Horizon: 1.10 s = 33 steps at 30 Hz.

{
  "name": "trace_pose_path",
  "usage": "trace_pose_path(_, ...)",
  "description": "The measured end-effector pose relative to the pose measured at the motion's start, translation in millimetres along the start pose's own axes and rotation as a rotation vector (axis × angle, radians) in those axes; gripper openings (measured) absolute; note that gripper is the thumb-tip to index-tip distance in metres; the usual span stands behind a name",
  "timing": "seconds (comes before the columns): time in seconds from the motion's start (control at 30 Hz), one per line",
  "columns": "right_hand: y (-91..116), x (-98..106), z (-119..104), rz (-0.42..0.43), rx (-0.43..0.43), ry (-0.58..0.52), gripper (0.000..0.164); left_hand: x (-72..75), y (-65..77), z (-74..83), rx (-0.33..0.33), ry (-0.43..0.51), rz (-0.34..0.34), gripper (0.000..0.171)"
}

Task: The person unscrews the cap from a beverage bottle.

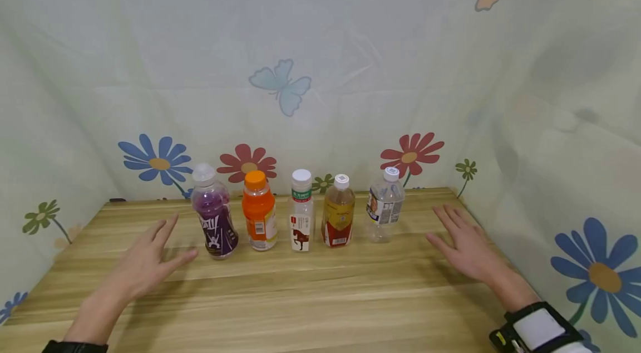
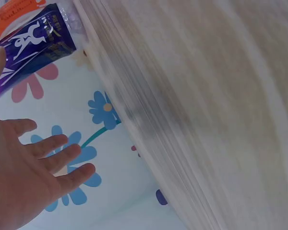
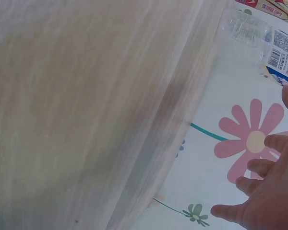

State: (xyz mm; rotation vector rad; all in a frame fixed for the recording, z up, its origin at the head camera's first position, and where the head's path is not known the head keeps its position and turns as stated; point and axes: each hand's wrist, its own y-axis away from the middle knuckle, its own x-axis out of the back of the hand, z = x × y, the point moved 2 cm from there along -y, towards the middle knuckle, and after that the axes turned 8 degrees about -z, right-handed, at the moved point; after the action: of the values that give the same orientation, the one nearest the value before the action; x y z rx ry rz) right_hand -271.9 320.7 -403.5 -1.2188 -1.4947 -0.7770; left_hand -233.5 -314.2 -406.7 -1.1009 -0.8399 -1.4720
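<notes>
At left, the left hand [image 1: 142, 266], fingers extended and thumb spread, is over the wood-grained tabletop [image 1: 320, 297], near a purple plastic bottle with a translucent domed cap [image 1: 215, 216]. Just beside that stands an orange plastic bottle with an orange cap [image 1: 259, 212]; whether drink or wrapping colours these two is hard to tell. Next come a slim clear bottle with a white cap and horse label [image 1: 301, 219], an amber bottle with a white cap and gold-and-red label [image 1: 339, 216], and a clear, see-through plastic bottle with a white cap [image 1: 386, 205]. All five stand upright in a row. Farther right, the right hand [image 1: 468, 244] has its fingers extended, apart from the clear bottle.

The labels' small print is unreadable; the left wrist view cuts off the purple bottle's top, the right wrist view the clear bottle's.
</notes>
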Motion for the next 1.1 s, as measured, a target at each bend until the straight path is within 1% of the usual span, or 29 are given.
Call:
trace_pose_path(0.13, 0, 1, -5, 0.028, 0.019, -0.005, 0.075, 0.5, -3.1, 5.1, 0.003, 0.035, 0.006, 0.103)
trace_pose_path(0.33, -1, 3, -12, 0.029, 0.033, -0.039, 0.075, 2.7, -7.1, 15.2, 0.003, 0.098, 0.011, 0.104)
trace_pose_path(0.53, -1, 0, -17, 0.049, 0.065, -0.057, 0.07, 1.3, -10.5, 24.7, 0.028, 0.124, 0.01, 0.107)
trace_pose_path(0.7, -1, -3, -21, 0.06, 0.073, -0.062, 0.069, -0.3, -14.1, 30.6, 0.04, 0.15, 0.04, 0.108)
trace_pose_path(0.9, -4, -4, -28, 0.053, 0.068, -0.072, 0.067, -1.6, -19.7, 36.6, 0.038, 0.22, 0.089, 0.109)
trace_pose_path(1.1, -6, -9, -34, 0.042, 0.061, -0.079, 0.065, -4.4, -23.4, 41.2, 0.043, 0.29, 0.094, 0.11)
